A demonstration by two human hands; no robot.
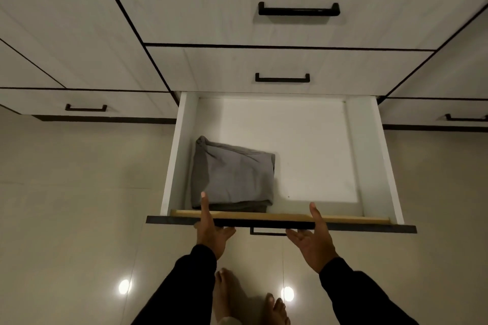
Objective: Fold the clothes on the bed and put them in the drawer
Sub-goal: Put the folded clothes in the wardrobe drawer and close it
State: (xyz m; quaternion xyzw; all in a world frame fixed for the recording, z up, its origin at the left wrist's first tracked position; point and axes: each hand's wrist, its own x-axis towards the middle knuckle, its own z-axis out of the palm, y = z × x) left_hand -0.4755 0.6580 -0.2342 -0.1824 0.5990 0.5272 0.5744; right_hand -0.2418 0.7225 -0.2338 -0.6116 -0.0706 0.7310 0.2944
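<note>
One folded piece is in: the grey folded cotton garment (232,174) lies flat on the floor of the open white drawer (368,150), tucked into its front left corner, its left side just beside the left wall and its near edge close to the front panel. The rest of the drawer floor, out to the right wall and the back edge, shows bare white. So I'd say this item's stowing is done; whether more clothes wait on the bed I can't tell, since the bed is out of view.

My left hand (211,232) sits at the drawer's front edge, thumb lying straight over the top of the panel toward the cloth, fingers spread loosely beneath it, holding nothing. My right hand (314,241) does the same further right: thumb up over the edge, fingers relaxed just beside the black bar handle (266,232) under the front. Both are placed to push, I reckon, so closing looks like the step in hand.

The garment itself is a soft rectangle, lightly creased, several layers showing at the near fold, one corner bunched at the back left.
</note>
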